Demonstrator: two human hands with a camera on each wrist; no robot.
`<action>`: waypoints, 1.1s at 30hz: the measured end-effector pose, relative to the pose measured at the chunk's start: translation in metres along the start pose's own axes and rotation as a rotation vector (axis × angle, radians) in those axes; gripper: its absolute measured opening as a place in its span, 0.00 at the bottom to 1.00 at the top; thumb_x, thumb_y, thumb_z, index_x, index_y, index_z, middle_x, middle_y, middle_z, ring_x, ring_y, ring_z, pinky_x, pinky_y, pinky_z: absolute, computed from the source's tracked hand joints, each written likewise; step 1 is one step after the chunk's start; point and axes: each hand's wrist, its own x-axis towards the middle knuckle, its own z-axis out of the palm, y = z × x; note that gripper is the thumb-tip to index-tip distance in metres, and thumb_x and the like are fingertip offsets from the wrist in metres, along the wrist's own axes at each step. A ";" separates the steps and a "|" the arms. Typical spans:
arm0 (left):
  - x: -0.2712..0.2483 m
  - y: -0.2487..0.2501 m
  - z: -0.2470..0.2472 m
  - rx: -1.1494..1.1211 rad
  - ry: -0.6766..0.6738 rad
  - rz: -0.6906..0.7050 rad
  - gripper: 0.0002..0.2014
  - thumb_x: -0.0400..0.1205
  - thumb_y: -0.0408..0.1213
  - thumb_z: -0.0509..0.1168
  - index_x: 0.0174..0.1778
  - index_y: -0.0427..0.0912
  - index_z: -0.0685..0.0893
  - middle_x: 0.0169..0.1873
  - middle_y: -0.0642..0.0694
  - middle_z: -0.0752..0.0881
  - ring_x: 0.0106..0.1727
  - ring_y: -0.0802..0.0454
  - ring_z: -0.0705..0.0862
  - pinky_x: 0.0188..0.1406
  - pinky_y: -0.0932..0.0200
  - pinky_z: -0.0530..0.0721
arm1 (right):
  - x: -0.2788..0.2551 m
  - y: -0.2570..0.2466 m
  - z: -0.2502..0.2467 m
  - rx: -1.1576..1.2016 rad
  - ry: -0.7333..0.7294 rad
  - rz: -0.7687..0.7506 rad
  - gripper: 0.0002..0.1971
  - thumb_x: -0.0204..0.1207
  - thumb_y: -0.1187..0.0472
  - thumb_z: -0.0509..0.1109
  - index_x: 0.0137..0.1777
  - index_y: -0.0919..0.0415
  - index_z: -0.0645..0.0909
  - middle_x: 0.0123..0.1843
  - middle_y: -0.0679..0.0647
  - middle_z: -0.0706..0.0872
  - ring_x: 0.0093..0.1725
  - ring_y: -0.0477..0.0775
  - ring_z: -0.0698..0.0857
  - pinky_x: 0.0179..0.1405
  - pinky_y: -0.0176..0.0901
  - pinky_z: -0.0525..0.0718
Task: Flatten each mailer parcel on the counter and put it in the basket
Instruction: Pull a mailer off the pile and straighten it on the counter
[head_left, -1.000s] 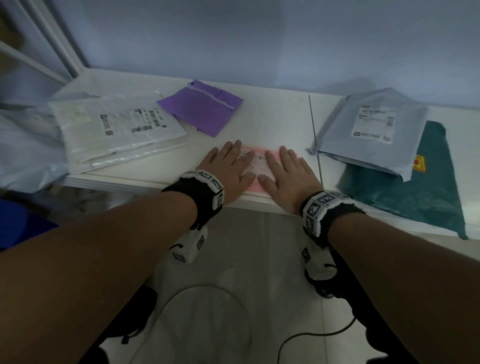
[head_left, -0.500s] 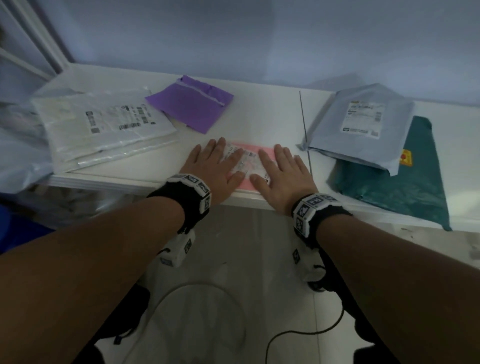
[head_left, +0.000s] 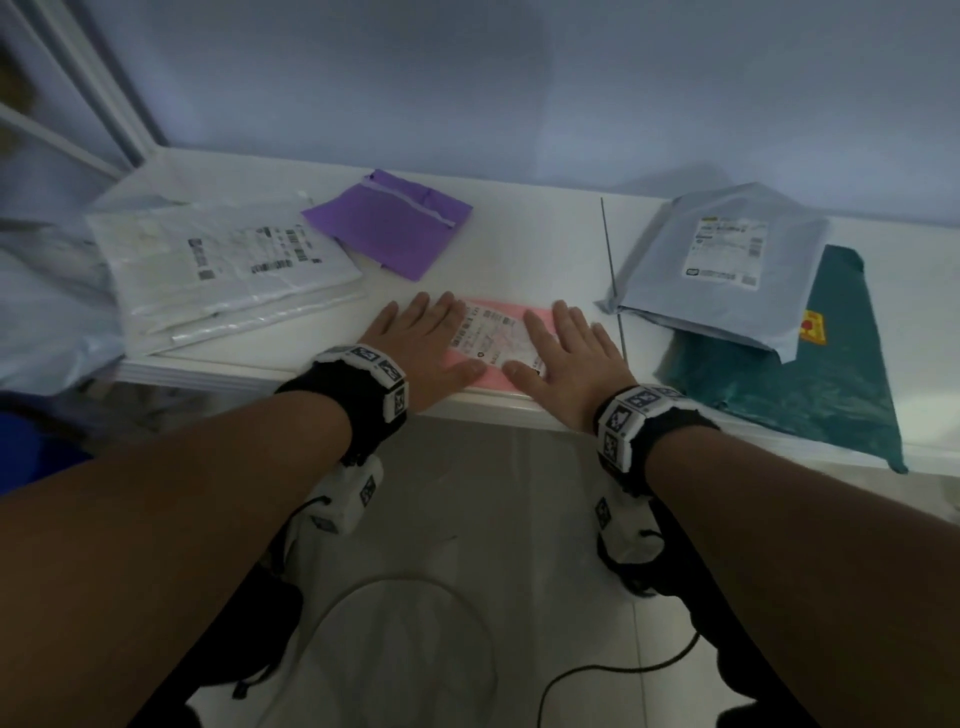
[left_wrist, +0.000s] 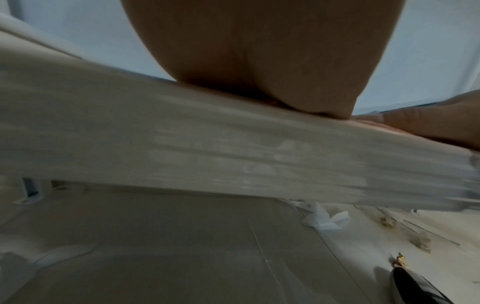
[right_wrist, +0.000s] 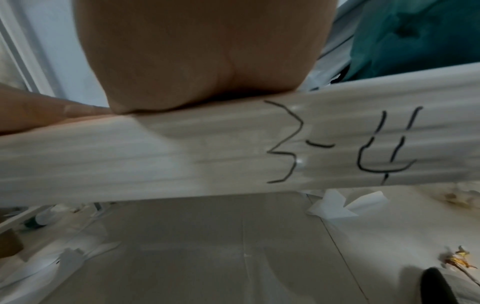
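Observation:
A small pink mailer (head_left: 493, 376) with a white label lies at the front edge of the white counter (head_left: 530, 244). My left hand (head_left: 421, 343) presses flat on its left side and my right hand (head_left: 571, 358) presses flat on its right side, fingers straight. Between the hands the label shows. In both wrist views only the heel of each palm (left_wrist: 259, 61) (right_wrist: 202, 51) resting on the counter's edge (left_wrist: 233, 148) (right_wrist: 182, 148) is seen. No basket is in view.
A white mailer (head_left: 223, 265) and a purple mailer (head_left: 389, 228) lie at the left. At the right a grey mailer (head_left: 727, 270) overlaps a teal mailer (head_left: 810, 374). A seam (head_left: 613, 275) splits the counter. Cables lie on the floor below.
Both hands have slid apart across the pink mailer, the left one leftward and the right one rightward, uncovering more of the label between them.

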 end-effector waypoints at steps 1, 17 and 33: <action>-0.001 0.000 -0.001 -0.005 -0.008 -0.002 0.44 0.79 0.72 0.40 0.84 0.49 0.36 0.85 0.53 0.38 0.85 0.50 0.40 0.83 0.43 0.41 | -0.001 0.002 -0.003 0.007 -0.021 -0.006 0.42 0.78 0.26 0.43 0.87 0.45 0.38 0.88 0.56 0.36 0.87 0.55 0.38 0.85 0.53 0.37; -0.001 -0.015 -0.012 0.061 -0.106 0.025 0.44 0.74 0.77 0.41 0.84 0.62 0.38 0.84 0.62 0.38 0.85 0.45 0.39 0.81 0.40 0.40 | -0.001 0.019 -0.016 -0.035 -0.194 0.008 0.48 0.70 0.19 0.45 0.85 0.38 0.33 0.87 0.48 0.32 0.86 0.57 0.35 0.84 0.60 0.38; -0.003 -0.017 -0.035 0.189 -0.218 0.061 0.47 0.72 0.78 0.46 0.82 0.62 0.35 0.84 0.59 0.37 0.85 0.43 0.42 0.82 0.37 0.43 | -0.007 0.022 -0.045 -0.105 -0.303 -0.034 0.45 0.78 0.27 0.53 0.87 0.43 0.35 0.88 0.49 0.36 0.87 0.61 0.40 0.84 0.60 0.43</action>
